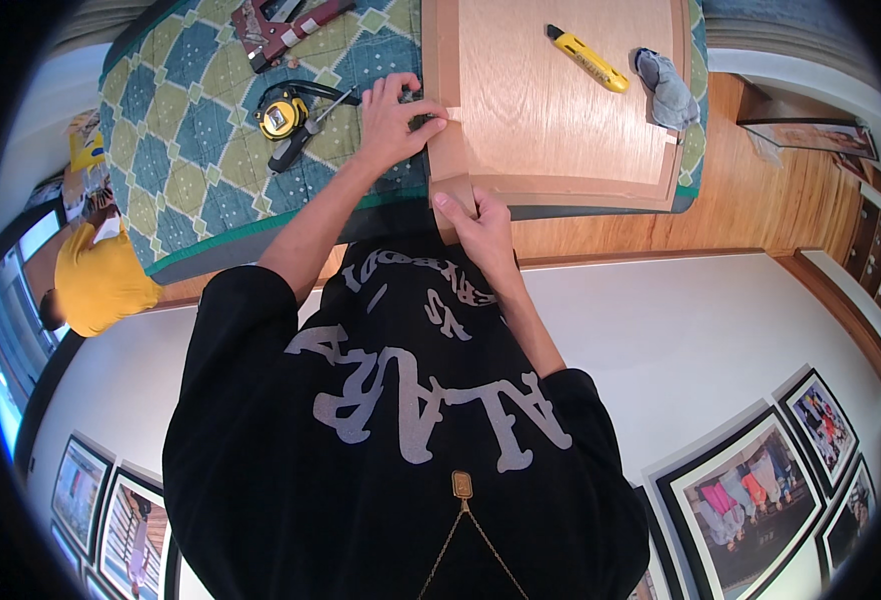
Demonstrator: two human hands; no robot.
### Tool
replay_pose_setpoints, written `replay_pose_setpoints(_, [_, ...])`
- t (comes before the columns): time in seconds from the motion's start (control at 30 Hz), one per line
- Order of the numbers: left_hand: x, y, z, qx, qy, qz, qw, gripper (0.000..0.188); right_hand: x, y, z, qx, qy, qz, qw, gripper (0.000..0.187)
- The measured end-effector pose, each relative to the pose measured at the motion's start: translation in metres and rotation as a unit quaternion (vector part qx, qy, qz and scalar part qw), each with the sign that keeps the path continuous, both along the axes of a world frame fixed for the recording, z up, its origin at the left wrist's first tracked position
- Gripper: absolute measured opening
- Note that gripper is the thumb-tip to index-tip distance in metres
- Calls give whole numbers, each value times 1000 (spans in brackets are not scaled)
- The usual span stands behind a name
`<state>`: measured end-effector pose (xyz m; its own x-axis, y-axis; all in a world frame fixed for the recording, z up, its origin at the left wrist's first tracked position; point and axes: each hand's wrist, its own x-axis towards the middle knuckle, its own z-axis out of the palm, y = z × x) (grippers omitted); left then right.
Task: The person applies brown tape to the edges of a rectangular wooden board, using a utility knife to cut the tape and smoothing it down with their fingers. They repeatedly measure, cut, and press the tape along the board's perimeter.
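Observation:
A pale wooden board (521, 130), edged with brown tape, lies on a quilted surface. At its left edge, the thumb and forefinger of my left hand (393, 122) are pinched together on a strip of brown tape (450, 152), while the other fingers rest over the quilt. Closer to me, my right hand (481, 228) is closed around the strip's lower part by the board's near left corner, thumb on top. The strip's end hangs past the edge toward my shirt. A yellow utility knife (589, 60) lies on the board, beside a crumpled grey cloth (667, 90).
On the green patterned quilt (176, 130) left of the board are a yellow-and-black tape measure (282, 116), a screwdriver (297, 146) and a dark red staple gun (279, 32). A person in a yellow shirt (106, 275) is at the far left. Framed pictures (751, 490) line the wall.

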<state>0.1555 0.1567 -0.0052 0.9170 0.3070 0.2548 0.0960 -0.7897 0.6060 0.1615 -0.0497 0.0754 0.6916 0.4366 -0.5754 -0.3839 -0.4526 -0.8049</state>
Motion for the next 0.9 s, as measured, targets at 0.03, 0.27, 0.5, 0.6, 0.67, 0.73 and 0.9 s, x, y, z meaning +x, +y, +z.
replay_pose_setpoints(0.03, [1,5,0,3,-2,13,1000,33,0,0,0,1,1,-1,1000,44])
replay_pose_setpoints(0.27, [20,29,7,52,-72,40,995,57,2,2,2,-19,3,9,1000,47])
replay_pose_setpoints(0.5, [67,-20,9,205,-52,-8,977,60,-6,-2,26,-143,-174,120,967,41])
replay_pose_setpoints(0.6, [67,-17,4,227,-44,21,973,61,-30,-18,25,-62,-155,51,985,38])
replay_pose_setpoints(0.67, [69,-17,4,227,-43,26,973,60,-38,-26,16,-13,-108,56,992,36])
replay_pose_setpoints(0.73, [67,-20,1,227,-42,26,973,60,-39,-39,3,16,-95,139,986,35])
replay_pose_setpoints(0.9, [67,-19,-3,233,-46,24,971,61,-18,-41,-23,17,196,142,970,29])
